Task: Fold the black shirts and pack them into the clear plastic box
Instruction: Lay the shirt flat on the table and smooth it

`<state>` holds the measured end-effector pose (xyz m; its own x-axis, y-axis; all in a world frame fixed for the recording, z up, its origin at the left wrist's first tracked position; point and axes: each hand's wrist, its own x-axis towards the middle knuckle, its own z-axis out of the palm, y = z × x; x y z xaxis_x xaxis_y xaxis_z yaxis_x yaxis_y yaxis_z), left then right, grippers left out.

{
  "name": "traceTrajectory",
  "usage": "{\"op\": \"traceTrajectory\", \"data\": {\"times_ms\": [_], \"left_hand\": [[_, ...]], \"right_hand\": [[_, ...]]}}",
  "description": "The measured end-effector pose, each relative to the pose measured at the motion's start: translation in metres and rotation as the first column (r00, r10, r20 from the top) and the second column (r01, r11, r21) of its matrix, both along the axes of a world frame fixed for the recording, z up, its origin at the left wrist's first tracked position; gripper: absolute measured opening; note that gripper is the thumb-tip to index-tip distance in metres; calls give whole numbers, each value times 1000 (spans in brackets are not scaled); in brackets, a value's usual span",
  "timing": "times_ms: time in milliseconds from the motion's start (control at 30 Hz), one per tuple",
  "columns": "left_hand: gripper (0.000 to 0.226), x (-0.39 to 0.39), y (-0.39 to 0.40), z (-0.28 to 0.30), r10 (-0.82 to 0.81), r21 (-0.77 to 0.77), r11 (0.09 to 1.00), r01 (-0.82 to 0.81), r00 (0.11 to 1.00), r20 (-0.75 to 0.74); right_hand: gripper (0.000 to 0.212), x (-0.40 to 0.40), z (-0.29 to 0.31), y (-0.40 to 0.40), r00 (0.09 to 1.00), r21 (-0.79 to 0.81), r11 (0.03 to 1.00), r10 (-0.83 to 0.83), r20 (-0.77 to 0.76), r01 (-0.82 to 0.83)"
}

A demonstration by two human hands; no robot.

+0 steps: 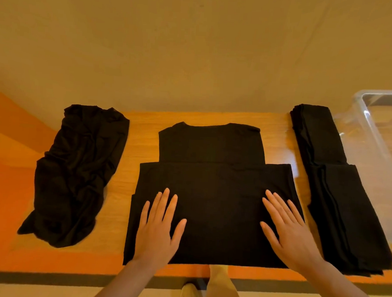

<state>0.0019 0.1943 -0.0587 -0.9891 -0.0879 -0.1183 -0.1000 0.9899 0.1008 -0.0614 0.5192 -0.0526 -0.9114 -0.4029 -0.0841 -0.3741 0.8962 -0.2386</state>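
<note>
A black shirt (214,178) lies flat in the middle of the wooden table (142,120), its lower part folded up over the body, collar at the far end. My left hand (158,228) rests palm down on its near left part, fingers spread. My right hand (288,230) presses flat on its near right part. A crumpled heap of black shirts (75,173) lies to the left. A stack of folded black shirts (338,190) sits to the right. The clear plastic box (373,135) stands at the far right edge, partly cut off.
A plain tan wall rises behind the table's far edge. The table's near edge runs along the bottom, with a dark strip under it. Below it show a beige trouser leg (224,288) and a light shoe (189,295).
</note>
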Motion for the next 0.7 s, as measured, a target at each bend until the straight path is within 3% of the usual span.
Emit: {"op": "traceTrajectory", "data": {"times_ms": [267,600,700], "left_hand": [[68,-34,-40,-6,62,44,997,-61,998,-19],[68,-47,-40,0,73,57,996,-69,995,-61],[66,-74,-37,6,31,76,997,-24,996,-83]], "right_hand": [[64,-36,-5,-3,989,-5,989,-147,9,147],[65,-56,1,-3,986,-79,984,-156,58,160],[62,-85,6,-21,995,-88,992,-93,28,95]]}}
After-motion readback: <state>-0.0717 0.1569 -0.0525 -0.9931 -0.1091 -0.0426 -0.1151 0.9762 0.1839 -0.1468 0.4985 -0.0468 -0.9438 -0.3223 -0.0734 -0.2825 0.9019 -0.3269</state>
